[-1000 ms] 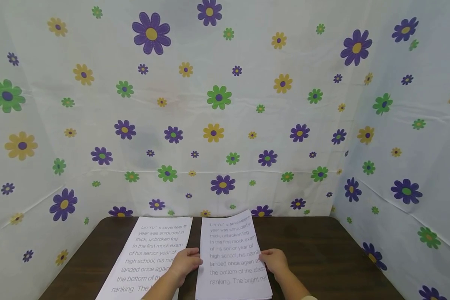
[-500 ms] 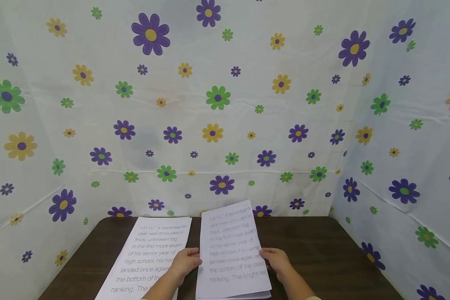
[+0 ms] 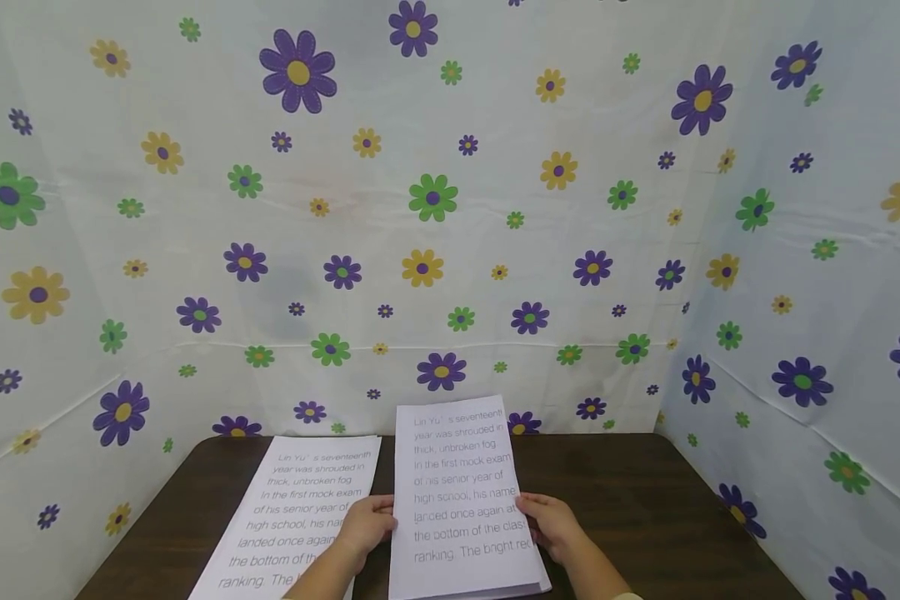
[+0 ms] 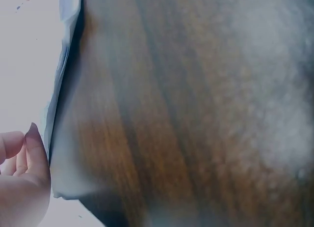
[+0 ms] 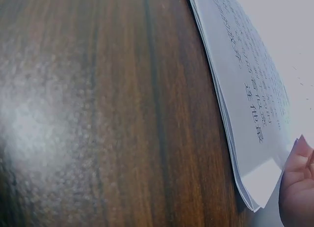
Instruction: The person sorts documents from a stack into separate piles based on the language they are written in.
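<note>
Left hand (image 3: 367, 529) and right hand (image 3: 553, 527) pinch the top page (image 3: 457, 492) by its sides; its top now sits higher, up off the pages below (image 3: 532, 588).

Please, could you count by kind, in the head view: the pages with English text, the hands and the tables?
English-text pages: 2 (left page, right page)
Hands: 2 (left hand, right hand)
Tables: 1 (dark brown table)
Total: 5
</note>
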A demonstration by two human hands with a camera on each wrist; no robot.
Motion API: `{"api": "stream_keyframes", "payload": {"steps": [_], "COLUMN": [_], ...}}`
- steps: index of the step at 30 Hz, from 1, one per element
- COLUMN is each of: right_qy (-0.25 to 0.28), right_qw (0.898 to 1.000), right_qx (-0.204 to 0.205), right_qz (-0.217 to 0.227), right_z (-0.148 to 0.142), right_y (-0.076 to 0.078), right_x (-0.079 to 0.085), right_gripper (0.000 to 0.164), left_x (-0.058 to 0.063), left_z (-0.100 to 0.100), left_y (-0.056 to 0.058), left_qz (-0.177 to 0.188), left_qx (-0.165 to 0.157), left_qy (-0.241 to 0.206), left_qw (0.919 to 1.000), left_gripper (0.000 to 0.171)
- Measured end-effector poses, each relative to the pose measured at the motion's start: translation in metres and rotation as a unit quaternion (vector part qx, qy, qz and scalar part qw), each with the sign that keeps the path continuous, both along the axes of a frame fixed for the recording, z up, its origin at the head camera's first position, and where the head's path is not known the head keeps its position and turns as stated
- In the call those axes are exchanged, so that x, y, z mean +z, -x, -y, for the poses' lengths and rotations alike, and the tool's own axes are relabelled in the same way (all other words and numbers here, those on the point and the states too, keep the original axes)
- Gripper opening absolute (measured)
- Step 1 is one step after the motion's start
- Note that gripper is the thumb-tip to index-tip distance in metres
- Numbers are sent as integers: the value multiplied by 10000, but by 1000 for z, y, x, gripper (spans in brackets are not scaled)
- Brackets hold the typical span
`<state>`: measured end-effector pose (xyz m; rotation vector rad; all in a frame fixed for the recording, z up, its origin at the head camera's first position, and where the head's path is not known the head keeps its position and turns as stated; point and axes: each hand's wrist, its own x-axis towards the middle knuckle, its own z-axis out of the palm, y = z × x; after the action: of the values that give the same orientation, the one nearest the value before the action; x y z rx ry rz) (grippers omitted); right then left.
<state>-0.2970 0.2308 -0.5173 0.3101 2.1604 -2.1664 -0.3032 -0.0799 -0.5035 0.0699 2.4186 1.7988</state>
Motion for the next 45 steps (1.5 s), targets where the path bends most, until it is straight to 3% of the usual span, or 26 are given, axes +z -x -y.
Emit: {"api": "stream_keyframes", "payload": {"steps": [9, 17, 28, 45], "right_qy": [-106, -213, -379, -548], "right_qw": [9999, 9985, 9943, 9898], "right_qx": [51, 218, 589, 813], "right_qz": [-87, -445, -801, -1031], "right_z": [0, 4, 17, 52], "right_y": [2, 0, -9, -6], "right_x": [2, 23, 51, 67], "right_gripper": [33, 41, 48, 54], "left_x": [8, 19, 41, 56], "left_z": [5, 13, 28, 60], "left_y": [0, 2, -6, -11], "left_qz": [-68, -203, -131, -258], "left_qx": [-61, -37, 258, 692], "left_qy": [-166, -452, -709, -778], "left_qw": [9998, 9988, 9971, 9942], "left_gripper": [48, 50, 53, 52]}}
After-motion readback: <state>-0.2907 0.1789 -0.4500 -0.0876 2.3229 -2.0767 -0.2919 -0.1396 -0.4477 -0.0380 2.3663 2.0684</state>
